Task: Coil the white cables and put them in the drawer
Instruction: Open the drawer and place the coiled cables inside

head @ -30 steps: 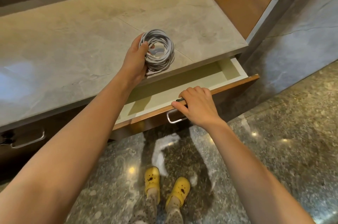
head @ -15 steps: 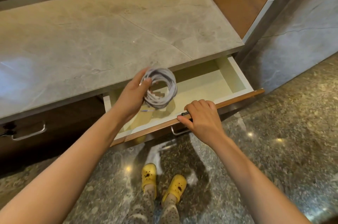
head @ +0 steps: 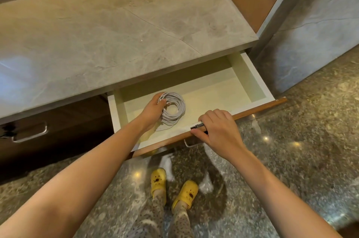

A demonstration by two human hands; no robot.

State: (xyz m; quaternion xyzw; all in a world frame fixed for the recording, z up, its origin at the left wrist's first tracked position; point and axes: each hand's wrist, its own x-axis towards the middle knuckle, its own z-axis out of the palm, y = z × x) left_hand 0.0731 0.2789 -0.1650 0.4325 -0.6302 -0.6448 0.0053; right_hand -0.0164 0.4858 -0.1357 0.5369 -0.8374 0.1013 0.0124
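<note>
The white coiled cable [head: 174, 108] lies down inside the open drawer [head: 250, 76], toward its left half. My left hand [head: 153, 110] reaches into the drawer and still grips the coil's left side. A loose cable end trails toward the drawer's front. My right hand [head: 215, 129] is closed over the drawer's wooden front edge, holding the metal handle [head: 197, 126]. The drawer's inside is pale and holds nothing else that I can see.
A grey stone countertop [head: 120, 29] overhangs the drawer's back. A closed dark drawer with a metal handle [head: 29, 134] sits to the left. A grey wall panel [head: 314, 29] stands at the right. My feet in yellow clogs [head: 174, 189] stand on the speckled floor below.
My left hand carried the coil off the countertop and down into the drawer. My right hand pulled the drawer further out.
</note>
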